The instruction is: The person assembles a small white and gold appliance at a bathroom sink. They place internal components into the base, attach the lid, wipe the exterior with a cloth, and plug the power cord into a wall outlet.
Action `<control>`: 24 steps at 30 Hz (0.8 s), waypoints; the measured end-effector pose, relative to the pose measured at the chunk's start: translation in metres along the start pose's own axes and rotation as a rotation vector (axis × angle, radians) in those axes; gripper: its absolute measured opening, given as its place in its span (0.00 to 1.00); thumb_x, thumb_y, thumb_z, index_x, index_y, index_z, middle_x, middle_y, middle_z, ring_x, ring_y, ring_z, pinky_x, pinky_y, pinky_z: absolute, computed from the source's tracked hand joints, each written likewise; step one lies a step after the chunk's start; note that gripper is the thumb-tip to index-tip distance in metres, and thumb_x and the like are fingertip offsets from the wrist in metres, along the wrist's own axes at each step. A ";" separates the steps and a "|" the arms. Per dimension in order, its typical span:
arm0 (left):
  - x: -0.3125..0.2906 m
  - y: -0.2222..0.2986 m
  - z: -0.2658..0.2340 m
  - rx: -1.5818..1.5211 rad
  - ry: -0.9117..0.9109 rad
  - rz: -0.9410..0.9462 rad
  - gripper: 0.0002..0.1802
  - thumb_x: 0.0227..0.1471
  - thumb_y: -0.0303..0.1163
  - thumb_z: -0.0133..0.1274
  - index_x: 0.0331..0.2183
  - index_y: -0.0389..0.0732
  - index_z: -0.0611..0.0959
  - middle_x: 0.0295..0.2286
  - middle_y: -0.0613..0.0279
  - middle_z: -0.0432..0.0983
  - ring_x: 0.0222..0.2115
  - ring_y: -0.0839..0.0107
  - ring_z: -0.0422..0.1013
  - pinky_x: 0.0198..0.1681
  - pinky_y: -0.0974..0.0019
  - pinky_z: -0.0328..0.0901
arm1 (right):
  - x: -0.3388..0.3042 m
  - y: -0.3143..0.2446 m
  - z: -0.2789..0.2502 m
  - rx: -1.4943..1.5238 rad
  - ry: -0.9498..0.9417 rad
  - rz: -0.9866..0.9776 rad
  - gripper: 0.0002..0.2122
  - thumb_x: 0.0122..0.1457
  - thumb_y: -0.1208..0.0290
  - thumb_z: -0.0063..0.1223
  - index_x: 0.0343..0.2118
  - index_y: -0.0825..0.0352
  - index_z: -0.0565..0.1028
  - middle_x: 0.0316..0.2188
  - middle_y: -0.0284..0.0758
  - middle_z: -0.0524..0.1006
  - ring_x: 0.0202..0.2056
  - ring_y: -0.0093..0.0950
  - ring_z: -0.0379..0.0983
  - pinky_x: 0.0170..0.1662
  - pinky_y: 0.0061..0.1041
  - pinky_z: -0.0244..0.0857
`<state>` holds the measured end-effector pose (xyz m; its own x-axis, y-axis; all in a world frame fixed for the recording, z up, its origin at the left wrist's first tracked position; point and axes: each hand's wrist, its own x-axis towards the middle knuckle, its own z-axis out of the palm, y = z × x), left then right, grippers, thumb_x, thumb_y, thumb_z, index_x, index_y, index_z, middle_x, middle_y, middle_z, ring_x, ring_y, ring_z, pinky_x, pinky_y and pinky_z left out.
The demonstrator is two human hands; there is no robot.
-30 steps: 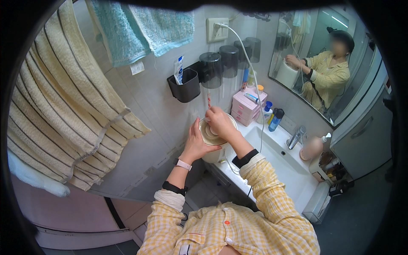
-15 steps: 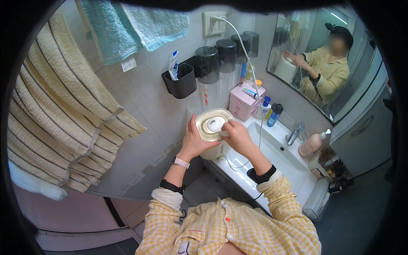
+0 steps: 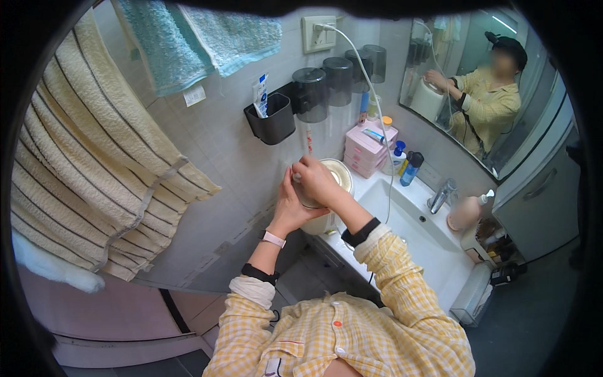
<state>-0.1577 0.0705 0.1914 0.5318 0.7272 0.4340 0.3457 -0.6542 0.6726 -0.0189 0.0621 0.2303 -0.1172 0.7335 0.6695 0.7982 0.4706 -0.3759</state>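
Observation:
A white rounded container [image 3: 319, 224] with a cream-coloured recessed top [image 3: 340, 173] stands at the sink's left end. My left hand [image 3: 291, 204] is wrapped round its left and near side, with the thumb along the near edge. Across the top reaches my right hand [image 3: 318, 181], its fingers bent and pinched together at the left rim, close to my left fingertips. A small pale bit shows by those fingers, too little to name. Most of the container's top, with its raised round centre, is hidden under my right hand.
A white cable [image 3: 358, 51] runs from the wall socket [image 3: 319, 34] down to the white sink [image 3: 402, 219]. Behind stand a pink drawer box [image 3: 367, 149], a blue bottle [image 3: 411, 169] and a faucet [image 3: 441, 196]. Dark cups [image 3: 310, 94] and a black holder [image 3: 272, 119] hang on the wall.
My right hand has moved left across the container's top, from its right rim to its left rim, and covers the round centre. My left hand keeps its hold.

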 end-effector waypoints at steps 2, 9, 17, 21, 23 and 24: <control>0.001 0.002 0.000 0.042 0.005 0.027 0.74 0.27 0.48 0.73 0.60 0.37 0.38 0.58 0.40 0.49 0.58 0.46 0.54 0.59 0.54 0.55 | 0.009 0.011 -0.001 -0.062 0.007 0.030 0.08 0.47 0.77 0.54 0.31 0.68 0.71 0.30 0.46 0.70 0.34 0.47 0.71 0.37 0.41 0.67; 0.002 0.000 0.000 0.030 -0.026 -0.023 0.72 0.27 0.46 0.73 0.60 0.38 0.38 0.58 0.43 0.49 0.58 0.47 0.54 0.59 0.54 0.56 | -0.016 0.050 -0.046 -0.278 0.061 0.256 0.13 0.43 0.82 0.54 0.34 0.65 0.71 0.31 0.43 0.70 0.37 0.46 0.69 0.39 0.40 0.65; 0.004 0.005 -0.006 0.143 -0.038 0.020 0.65 0.30 0.49 0.71 0.60 0.39 0.47 0.59 0.43 0.49 0.58 0.46 0.54 0.59 0.53 0.55 | -0.088 0.014 -0.079 -0.276 0.191 0.332 0.13 0.43 0.82 0.57 0.33 0.67 0.70 0.32 0.41 0.71 0.37 0.43 0.69 0.38 0.38 0.65; 0.009 0.010 -0.010 0.018 -0.070 -0.059 0.46 0.36 0.50 0.67 0.54 0.46 0.67 0.57 0.42 0.52 0.58 0.45 0.52 0.59 0.51 0.54 | -0.118 -0.006 -0.081 -0.191 0.236 0.423 0.12 0.43 0.82 0.58 0.33 0.68 0.70 0.32 0.40 0.71 0.36 0.42 0.69 0.37 0.37 0.64; 0.012 0.014 -0.005 0.004 -0.006 -0.067 0.36 0.38 0.50 0.66 0.49 0.48 0.75 0.56 0.42 0.54 0.58 0.45 0.52 0.59 0.51 0.54 | -0.128 -0.011 -0.080 -0.152 0.246 0.423 0.11 0.44 0.82 0.58 0.31 0.68 0.71 0.30 0.40 0.72 0.35 0.41 0.69 0.37 0.36 0.64; 0.013 0.015 0.000 0.057 0.054 -0.034 0.31 0.39 0.50 0.65 0.46 0.49 0.79 0.56 0.43 0.55 0.58 0.45 0.52 0.58 0.52 0.54 | -0.132 -0.014 -0.078 -0.135 0.249 0.433 0.11 0.44 0.81 0.58 0.31 0.68 0.71 0.30 0.40 0.72 0.35 0.41 0.69 0.37 0.36 0.64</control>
<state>-0.1454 0.0701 0.2076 0.4773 0.7581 0.4444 0.4070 -0.6389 0.6527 0.0321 -0.0796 0.1972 0.3718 0.7003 0.6094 0.8137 0.0702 -0.5770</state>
